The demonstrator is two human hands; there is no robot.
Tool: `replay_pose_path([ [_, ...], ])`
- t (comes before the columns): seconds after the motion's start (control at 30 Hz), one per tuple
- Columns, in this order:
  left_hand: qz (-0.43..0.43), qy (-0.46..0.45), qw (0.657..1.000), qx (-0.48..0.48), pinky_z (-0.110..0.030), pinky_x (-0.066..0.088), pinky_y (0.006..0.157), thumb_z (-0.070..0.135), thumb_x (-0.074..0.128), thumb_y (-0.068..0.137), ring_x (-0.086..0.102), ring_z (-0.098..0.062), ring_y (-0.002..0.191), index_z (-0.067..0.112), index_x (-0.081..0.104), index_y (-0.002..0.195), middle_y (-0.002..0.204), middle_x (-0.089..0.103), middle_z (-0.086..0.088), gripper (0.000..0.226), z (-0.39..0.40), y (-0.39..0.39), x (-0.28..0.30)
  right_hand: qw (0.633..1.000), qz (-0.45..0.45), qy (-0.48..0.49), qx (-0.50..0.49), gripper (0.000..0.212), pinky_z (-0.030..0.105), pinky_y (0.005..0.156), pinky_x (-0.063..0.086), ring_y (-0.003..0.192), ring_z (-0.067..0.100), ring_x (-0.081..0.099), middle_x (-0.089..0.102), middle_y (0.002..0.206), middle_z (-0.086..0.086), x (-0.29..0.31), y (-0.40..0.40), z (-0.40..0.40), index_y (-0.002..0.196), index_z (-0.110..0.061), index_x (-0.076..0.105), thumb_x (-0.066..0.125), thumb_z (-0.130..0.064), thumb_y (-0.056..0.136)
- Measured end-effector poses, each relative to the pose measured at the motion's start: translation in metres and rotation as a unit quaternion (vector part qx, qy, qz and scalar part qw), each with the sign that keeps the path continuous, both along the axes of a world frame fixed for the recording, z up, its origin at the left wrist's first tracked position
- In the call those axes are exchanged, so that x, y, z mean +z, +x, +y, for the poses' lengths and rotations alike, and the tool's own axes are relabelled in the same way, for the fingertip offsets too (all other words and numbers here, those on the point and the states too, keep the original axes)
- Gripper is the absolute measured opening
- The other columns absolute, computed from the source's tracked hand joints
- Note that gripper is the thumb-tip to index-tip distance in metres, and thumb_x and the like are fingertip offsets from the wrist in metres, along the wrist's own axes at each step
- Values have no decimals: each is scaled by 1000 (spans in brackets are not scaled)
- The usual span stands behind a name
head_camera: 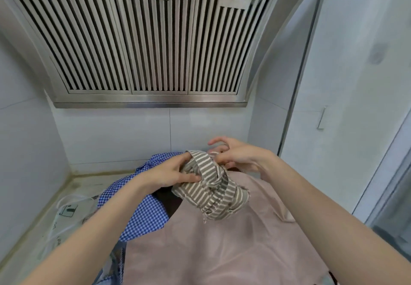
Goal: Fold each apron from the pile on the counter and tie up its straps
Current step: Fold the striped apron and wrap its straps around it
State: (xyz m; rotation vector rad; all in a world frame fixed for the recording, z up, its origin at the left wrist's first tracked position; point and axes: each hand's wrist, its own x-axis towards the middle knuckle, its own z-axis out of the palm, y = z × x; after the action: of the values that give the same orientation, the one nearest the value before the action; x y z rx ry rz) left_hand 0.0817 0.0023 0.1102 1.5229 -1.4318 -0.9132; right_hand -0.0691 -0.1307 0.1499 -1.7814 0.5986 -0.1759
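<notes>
Mostly both hands (pixel 169 173) (pixel 240 155) grip striped apron (pixel 213 191) — knot hidden.

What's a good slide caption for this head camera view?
Both hands, left hand and right hand, wrap a strap around a folded striped apron above a pink apron and blue checked apron.

Apron pile (pixel 222 251) across counter, hood (pixel 144 40) overhead

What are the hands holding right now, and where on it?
Both hold the striped apron bundle: the left hand grips its left side, the right hand pinches the strap at its top.
</notes>
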Motion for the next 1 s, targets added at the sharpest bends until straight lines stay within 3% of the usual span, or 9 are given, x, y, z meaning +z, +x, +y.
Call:
replay_pose_path([
  [0.1, -84, 41, 991, -96, -23, 43, 100, 15, 71, 82, 52, -6, 118, 29, 44, 128, 128, 55, 7, 54, -23, -12, 10, 990, 44, -68, 116, 56, 25, 76, 46, 107, 14, 53, 48, 134, 1, 12, -26, -6, 131, -30, 41, 46, 8, 90],
  [0.2, -171, 108, 960, -192, -31, 42, 102, 30, 74, 74, 53, -9, 118, 28, 53, 122, 125, 58, 8, 52, -45, -33, 20, 964, 135, -103, 207, 60, 19, 65, 44, 83, -2, 58, 45, 135, -2, 20, -52, -16, 132, -32, 38, 47, 10, 90],
  [0.27, -174, 138, 945, -240, -30, 45, 98, 21, 72, 78, 58, -9, 110, 29, 59, 110, 115, 62, 9, 35, -60, -52, 26, 960, 165, -80, 212, 50, 17, 57, 44, 75, 4, 56, 53, 125, 5, 23, -70, -26, 124, -27, 44, 50, 9, 90],
  [0.4, -147, 121, 952, -241, -31, 48, 95, 1, 63, 85, 60, -16, 108, 12, 56, 117, 115, 63, -1, 34, -101, -86, 34, 976, 126, -123, 125, 24, 17, 63, 47, 75, 7, 58, 64, 86, -3, 23, -110, -64, 94, -21, 62, 56, 2, 89],
  [0.53, -69, 106, 974, -188, -25, 50, 90, 5, 61, 88, 62, -12, 105, 21, 55, 120, 115, 65, 2, 36, -156, -125, 41, 949, 4, -285, -130, 27, 16, 46, 37, 42, 0, 48, 55, 45, -10, 30, -154, -129, 66, -13, 61, 54, 7, 83],
  [0.6, -28, 100, 983, -152, -32, 50, 94, 18, 70, 83, 62, -15, 109, 24, 55, 121, 121, 62, -2, 42, -189, -143, 40, 924, -113, -235, -278, 22, 14, 35, 30, 29, 2, 41, 51, 38, -6, 44, -187, -172, 72, -9, 60, 52, 9, 84],
  [0.7, 92, 53, 990, -96, -27, 54, 86, 41, 90, 47, 64, -16, 107, 25, 59, 118, 121, 63, -4, 79, -231, -167, 40, 873, -260, -70, -406, 25, 11, 30, 26, 24, 2, 36, 50, 50, 6, 74, -241, -226, 76, -9, 57, 45, 7, 91],
  [0.83, 148, 16, 981, -125, -27, 53, 87, 40, 91, 46, 62, -20, 110, 18, 58, 120, 120, 65, -5, 84, -283, -215, 53, 847, -332, 49, -413, 28, 13, 33, 38, 29, 5, 49, 55, 38, -1, 106, -291, -275, 72, -8, 57, 44, 8, 91],
  [1.0, 105, -33, 988, -106, -24, 54, 81, 47, 86, 50, 66, -16, 103, 27, 60, 116, 111, 69, 1, 74, -323, -256, 65, 816, -386, 65, -426, 11, 24, 40, 52, 48, 17, 63, 64, 54, 10, 125, -327, -311, 86, 4, 58, 52, 13, 86],
])
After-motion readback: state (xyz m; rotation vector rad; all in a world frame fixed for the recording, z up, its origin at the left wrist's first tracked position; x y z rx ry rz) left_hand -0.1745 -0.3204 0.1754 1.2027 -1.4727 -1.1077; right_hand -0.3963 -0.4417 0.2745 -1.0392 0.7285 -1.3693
